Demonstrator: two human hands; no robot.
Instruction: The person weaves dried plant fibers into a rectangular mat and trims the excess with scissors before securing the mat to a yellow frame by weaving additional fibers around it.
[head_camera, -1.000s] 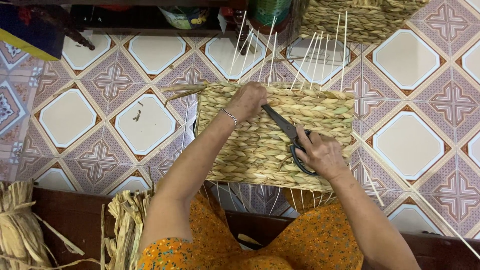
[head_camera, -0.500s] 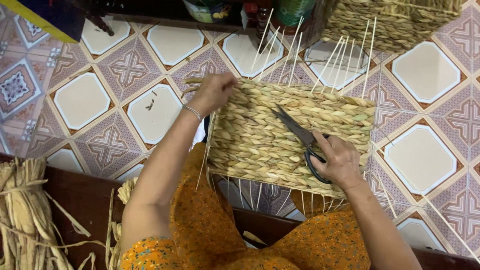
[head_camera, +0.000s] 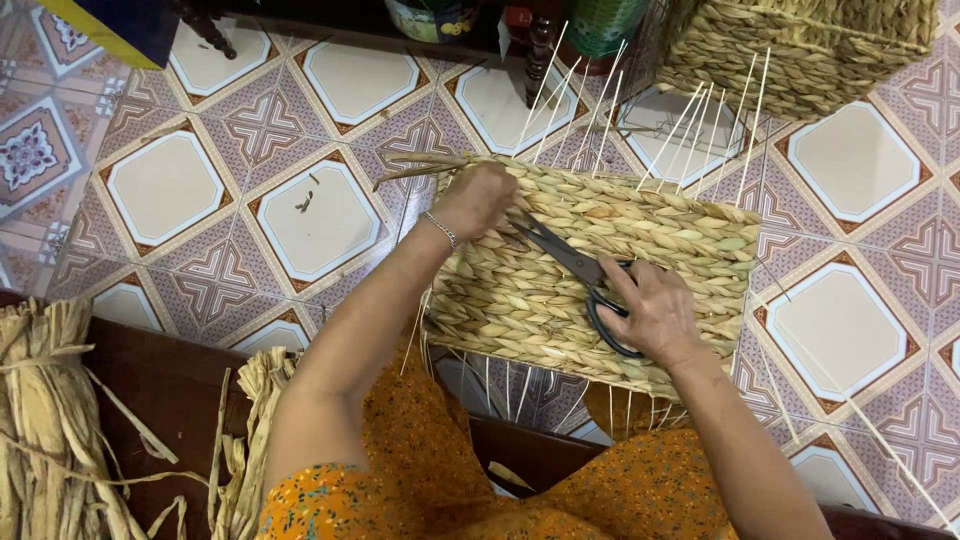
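A half-woven straw basket (head_camera: 620, 255) with thin white upright ribs lies on its side above the tiled floor. My left hand (head_camera: 478, 198) grips its top left corner, where loose straw ends (head_camera: 410, 170) stick out. My right hand (head_camera: 652, 312) holds black scissors (head_camera: 575, 270) against the woven wall. The blades are a little apart and point up-left toward my left hand. A thin bracelet (head_camera: 440, 229) sits on my left wrist.
A finished woven basket (head_camera: 800, 50) stands at the top right. Bundles of dry straw (head_camera: 60, 420) lie at the lower left on a dark wooden edge (head_camera: 170, 380). Furniture legs and containers line the top edge. Patterned tiles (head_camera: 330, 220) cover the floor.
The view has shifted a little. My left hand moved from the basket's top left edge onto its corner, and the scissors' tips came closer to that hand.
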